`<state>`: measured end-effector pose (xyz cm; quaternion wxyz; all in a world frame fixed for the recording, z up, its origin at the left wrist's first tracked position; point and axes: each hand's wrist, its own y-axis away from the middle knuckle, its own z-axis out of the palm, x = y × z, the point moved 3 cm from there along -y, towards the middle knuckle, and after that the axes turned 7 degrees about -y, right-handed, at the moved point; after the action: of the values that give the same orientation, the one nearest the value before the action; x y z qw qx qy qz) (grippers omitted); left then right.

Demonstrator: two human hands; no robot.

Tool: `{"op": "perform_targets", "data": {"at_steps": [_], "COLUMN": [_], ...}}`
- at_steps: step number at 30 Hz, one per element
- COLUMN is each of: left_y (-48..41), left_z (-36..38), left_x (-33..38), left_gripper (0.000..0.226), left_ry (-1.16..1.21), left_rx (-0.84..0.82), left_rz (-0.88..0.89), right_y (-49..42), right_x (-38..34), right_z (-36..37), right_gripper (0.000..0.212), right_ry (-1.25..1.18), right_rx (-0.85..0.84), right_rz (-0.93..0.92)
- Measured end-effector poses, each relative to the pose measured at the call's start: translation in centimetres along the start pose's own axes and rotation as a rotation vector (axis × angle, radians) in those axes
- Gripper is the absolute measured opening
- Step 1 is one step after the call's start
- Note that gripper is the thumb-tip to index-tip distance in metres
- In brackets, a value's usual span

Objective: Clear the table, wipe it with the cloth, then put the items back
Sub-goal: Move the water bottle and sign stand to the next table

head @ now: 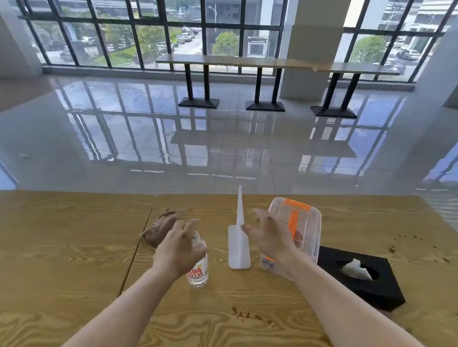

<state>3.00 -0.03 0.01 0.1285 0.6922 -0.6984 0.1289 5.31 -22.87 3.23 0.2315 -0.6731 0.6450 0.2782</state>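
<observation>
- The left grip (178,246) hovers with its fingers loosely spread and pointing away from the person. It holds nothing that can be seen.
- Just under and to the right of it stands a small clear bottle (198,273) with a red label, upright on the bench (62,244). The hand covers the bottle's top, so I cannot tell whether they touch.
- The right grip (268,236) is spread wide and pinches nothing. Its thumb lies right beside the upright blade of a white plastic stand (239,250); contact is unclear.
- Behind the right grip sits a clear box (306,221) with orange latches, tilted, partly hidden by the wrist.
- A black tissue box (375,287) lies to the right of the clear box, just beside it, with a tissue poking out of the slot.
- The cloth (158,230) — brown and crumpled — rests on the bench beyond the left grip, next to a seam in the wood.
- Dark stains (250,316) mark the bench between the forearms, and more show at far right.
- Beyond the bench — a glossy floor (119,132) and a long table (253,62) by the windows.
</observation>
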Motion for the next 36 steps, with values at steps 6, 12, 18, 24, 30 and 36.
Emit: {"op": "perform_targets", "data": {"at_steps": [6,12,18,24,30,36], "left_y": [0.6,0.3,-0.4,-0.9,-1.1,-1.3], "left_z": [1.7,2.0,2.1,1.8,1.4,1.4], "left_x": [-0.4,-0.3,-1.1,-1.9,-2.7,-3.0], "left_gripper": [0.063,0.06,0.063,0.065,0.066,0.065], "left_ry": [0.141,0.199,0.212,0.226,0.217,0.207], "left_rx": [0.011,0.06,0.063,0.051,0.049,0.051], "left_rz": [-0.118,-0.103,-0.065,-0.034,-0.028,-0.002], "right_y": [-2.2,-3.3,-3.7,-3.6,-3.7,-3.5], "right_x": [1.2,1.8,1.2,0.9,1.4,1.3], "right_z": [2.0,3.4,4.2,5.0,4.7,4.2], "right_gripper": [0.07,0.063,0.026,0.01,0.03,0.041], "right_ry": [-0.006,-0.093,-0.055,0.034,0.083,0.083], "right_rx": [0.015,0.032,0.071,0.116,0.194,0.207], "right_rz": [0.058,0.143,0.121,0.097,0.081,0.043]}}
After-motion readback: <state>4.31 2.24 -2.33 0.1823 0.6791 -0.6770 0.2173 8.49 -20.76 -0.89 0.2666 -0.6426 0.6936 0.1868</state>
